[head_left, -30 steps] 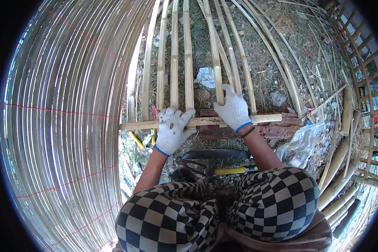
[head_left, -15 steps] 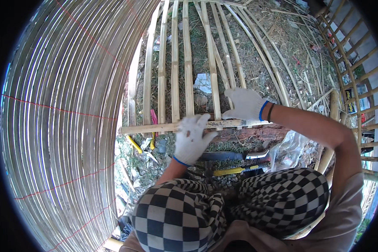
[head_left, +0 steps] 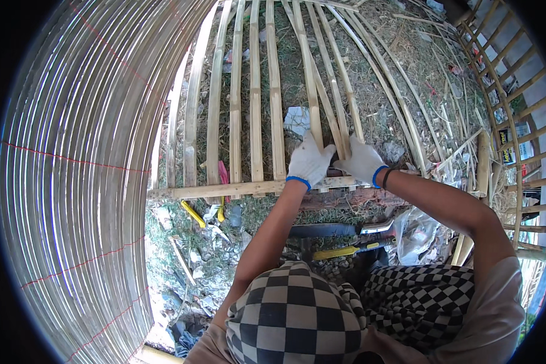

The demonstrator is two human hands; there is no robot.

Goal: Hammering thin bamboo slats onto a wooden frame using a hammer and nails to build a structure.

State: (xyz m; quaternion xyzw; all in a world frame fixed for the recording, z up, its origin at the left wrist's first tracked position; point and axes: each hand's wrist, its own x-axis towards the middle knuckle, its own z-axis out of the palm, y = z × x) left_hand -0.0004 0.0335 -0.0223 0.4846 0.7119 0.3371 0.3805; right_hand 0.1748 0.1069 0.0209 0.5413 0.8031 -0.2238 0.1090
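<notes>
Both my hands wear white knit gloves with blue cuffs, close together above the near end of a frame of pale bamboo slats. My left hand (head_left: 310,161) is closed around a bamboo slat (head_left: 311,100), its thumb pointing right. Just beside it, my right hand (head_left: 362,161) closes on another bamboo slat (head_left: 346,82), thumb toward the left; the undersides of the fingers are hidden. Between the thumbs lie the ends of two more slats, one slanting across. The slats run away from me from a bamboo crossbar (head_left: 224,189) just below my hands.
A tall bamboo-strip screen (head_left: 85,200) tied with red string curves along the left. Before my knees lie a dark blade (head_left: 323,230), a yellow-handled tool (head_left: 337,252) and a clear plastic bag (head_left: 417,233). A bamboo lattice (head_left: 508,109) stands at right.
My left hand has left the crossbar, moving right and forward onto a slat beside my right hand. My right hand has shifted slightly nearer me. The view has shifted a little.
</notes>
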